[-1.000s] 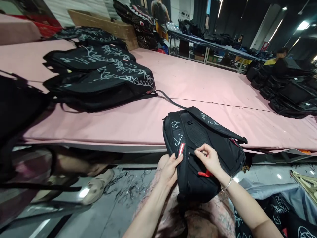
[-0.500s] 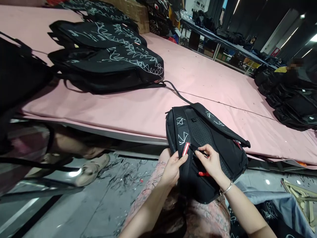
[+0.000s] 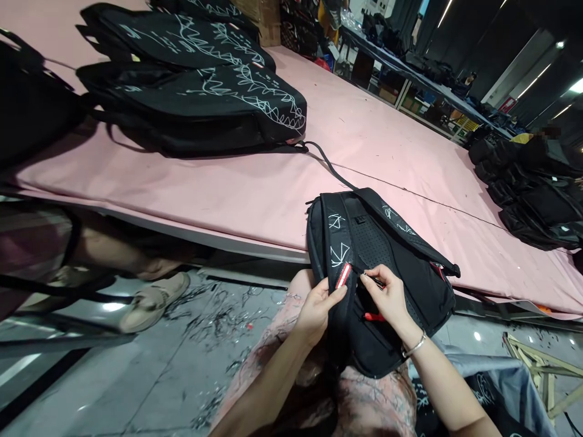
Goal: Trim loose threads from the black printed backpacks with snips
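A black backpack (image 3: 392, 291) lies back panel up across my lap and the table edge. White scribbled lines mark its shoulder straps. My left hand (image 3: 319, 306) is closed on the near-left shoulder strap (image 3: 337, 243), thumb beside a red-and-white label (image 3: 343, 276). Just right of it, my right hand (image 3: 387, 297) is closed in a pinch over the back panel, close to a thin dark strip by the strap. A small red-handled tool (image 3: 373, 317) shows under that hand. Its other parts are mostly hidden by the fingers, so its exact kind is unclear.
Black backpacks with white zigzag prints (image 3: 218, 103) lie on the pink-covered table (image 3: 364, 133). More black bags (image 3: 537, 188) are piled at right. A person's leg and shoe (image 3: 155, 300) are at lower left. Below right sits a grey-lined container (image 3: 510, 370) with printed black items.
My view has tilted, so the table and backpacks appear higher in the picture. Both hands stay at the same strap; the right-hand fingers have shifted slightly beside the label.
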Tool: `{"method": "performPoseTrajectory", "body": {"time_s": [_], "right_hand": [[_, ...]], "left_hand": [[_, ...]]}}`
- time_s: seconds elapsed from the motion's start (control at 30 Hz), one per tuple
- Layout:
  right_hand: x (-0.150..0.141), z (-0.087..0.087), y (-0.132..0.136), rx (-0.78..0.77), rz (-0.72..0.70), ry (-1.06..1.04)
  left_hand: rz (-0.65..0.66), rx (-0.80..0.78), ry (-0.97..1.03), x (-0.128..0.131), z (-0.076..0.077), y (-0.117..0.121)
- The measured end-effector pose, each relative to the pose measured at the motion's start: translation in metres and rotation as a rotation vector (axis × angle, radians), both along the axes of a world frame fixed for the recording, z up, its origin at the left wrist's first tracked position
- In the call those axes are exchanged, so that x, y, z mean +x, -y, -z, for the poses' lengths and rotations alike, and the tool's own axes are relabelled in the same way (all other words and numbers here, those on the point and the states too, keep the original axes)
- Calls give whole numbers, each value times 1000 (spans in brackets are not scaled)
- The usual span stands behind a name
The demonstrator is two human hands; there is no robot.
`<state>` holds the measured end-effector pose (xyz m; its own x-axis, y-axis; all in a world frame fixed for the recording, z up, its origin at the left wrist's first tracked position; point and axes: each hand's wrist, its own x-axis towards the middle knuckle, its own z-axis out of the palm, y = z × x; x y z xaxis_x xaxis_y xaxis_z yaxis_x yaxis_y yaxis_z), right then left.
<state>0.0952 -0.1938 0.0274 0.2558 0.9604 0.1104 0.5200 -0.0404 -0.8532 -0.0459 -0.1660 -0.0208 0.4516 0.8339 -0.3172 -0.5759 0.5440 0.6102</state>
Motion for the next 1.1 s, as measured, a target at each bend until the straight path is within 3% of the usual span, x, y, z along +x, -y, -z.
{"method": "performPoseTrajectory", "body": {"time_s": [0.2,0.43,0.77,0.97,1.1], "right_hand": [[7,1,-1,-61,-18,-44],[13,-9,-13,-110,-139,-20],[0,-14,-23,-58,-199,100],[-3,-5,-35,-73,-247,29],[5,-9,-51,-142,-287,-117]], "left_hand": [[34,31,-16,-8,-3,-1],[45,102,-36,-15,-4,-5],[31,157,-98,-24,-9,-7],[75,114,-87,-28,-3,-4],[103,189,-71,-41,-7,-5]]}}
